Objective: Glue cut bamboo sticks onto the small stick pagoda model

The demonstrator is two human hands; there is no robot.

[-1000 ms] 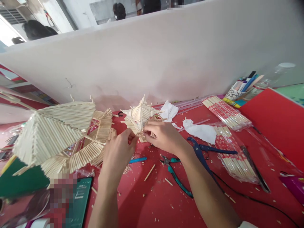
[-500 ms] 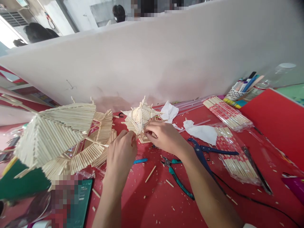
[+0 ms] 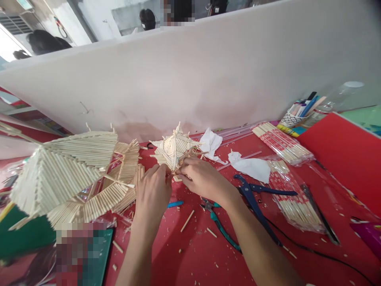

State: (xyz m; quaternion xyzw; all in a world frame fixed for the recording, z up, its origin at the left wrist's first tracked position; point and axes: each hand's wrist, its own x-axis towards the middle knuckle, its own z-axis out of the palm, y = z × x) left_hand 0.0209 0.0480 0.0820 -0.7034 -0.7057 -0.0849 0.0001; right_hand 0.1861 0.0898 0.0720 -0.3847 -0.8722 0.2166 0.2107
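Note:
A small pagoda-like model point(image 3: 171, 147) made of pale wooden sticks stands on the red table, its layered roof rising to a point. My left hand point(image 3: 154, 186) is closed at the lower front corner of this roof, thumb and fingers pinched together. From the right, my right hand point(image 3: 202, 175) meets it there, fingers bent and closed at the same corner. The fingers hide what lies between the fingertips. A larger stick model point(image 3: 68, 167) with a broad sloping roof stands to the left of my left hand.
Teal-handled cutters point(image 3: 222, 226) and a dark blue cutting tool point(image 3: 253, 202) lie by my right forearm. Bagged sticks point(image 3: 282, 143), crumpled tissue point(image 3: 251, 167) and a pen cup point(image 3: 293, 118) are at right. A green mat point(image 3: 102, 254) lies front left. A white partition point(image 3: 190, 79) stands behind.
My right hand has moved slightly down and left, closer to my left fingertips at the roof corner. The whole view has shifted a little; the models stay in place.

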